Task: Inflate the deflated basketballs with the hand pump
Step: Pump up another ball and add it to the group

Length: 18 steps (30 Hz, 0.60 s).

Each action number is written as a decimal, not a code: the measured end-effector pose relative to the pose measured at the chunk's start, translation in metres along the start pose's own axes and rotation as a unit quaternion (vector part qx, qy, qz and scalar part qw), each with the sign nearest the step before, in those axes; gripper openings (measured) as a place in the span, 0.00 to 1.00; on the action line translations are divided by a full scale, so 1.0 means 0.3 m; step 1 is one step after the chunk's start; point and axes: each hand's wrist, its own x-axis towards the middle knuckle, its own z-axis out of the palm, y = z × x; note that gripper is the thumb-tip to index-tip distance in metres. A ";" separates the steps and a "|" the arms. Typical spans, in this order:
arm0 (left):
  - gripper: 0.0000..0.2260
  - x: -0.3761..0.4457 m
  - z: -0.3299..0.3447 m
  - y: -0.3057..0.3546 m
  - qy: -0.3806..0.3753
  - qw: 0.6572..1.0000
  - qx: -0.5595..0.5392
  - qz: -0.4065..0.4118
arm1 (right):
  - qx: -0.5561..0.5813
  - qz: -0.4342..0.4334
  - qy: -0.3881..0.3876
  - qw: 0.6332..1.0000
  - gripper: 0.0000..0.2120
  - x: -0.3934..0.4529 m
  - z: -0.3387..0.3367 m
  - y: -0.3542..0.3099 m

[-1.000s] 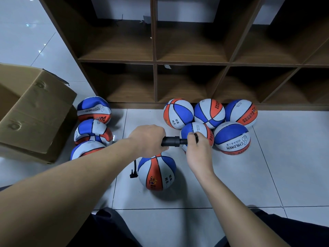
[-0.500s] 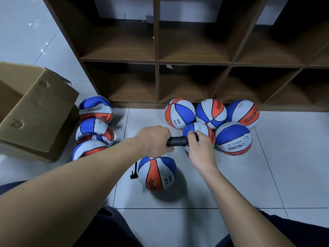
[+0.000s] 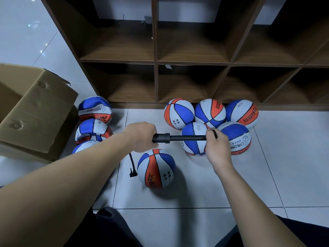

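Observation:
A black hand pump (image 3: 166,138) is held level above the floor. My left hand (image 3: 142,135) grips its barrel. My right hand (image 3: 216,145) grips the handle at the end of the drawn-out rod (image 3: 188,137). A thin black hose (image 3: 132,165) hangs from the barrel to a blue, white and orange basketball (image 3: 156,169) on the tiles just below. Three dented, flat-looking balls (image 3: 95,109) lie at the left. Several round balls (image 3: 210,113) cluster at the right, by the shelf.
A wooden cubby shelf (image 3: 155,61) with bare compartments stands behind the balls. An open cardboard box (image 3: 33,111) sits at the left on the white tiled floor (image 3: 284,172). My dark trouser knees show at the bottom edge.
My right hand has pulled the pump handle out to the right, and the rod now shows between my hands. My left hand has kept its grip on the barrel.

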 end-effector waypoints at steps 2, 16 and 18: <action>0.09 -0.003 0.006 -0.004 0.000 1.000 0.003 0.000 | -0.007 -0.010 0.017 1.000 0.15 -0.015 0.014 -0.007; 0.13 -0.004 0.034 0.063 0.034 0.999 0.003 0.013 | -0.040 -0.038 -0.011 0.998 0.17 -0.076 0.100 -0.012; 0.13 -0.006 0.033 0.075 0.034 0.999 0.001 0.013 | -0.043 -0.046 -0.017 0.998 0.18 -0.086 0.112 -0.015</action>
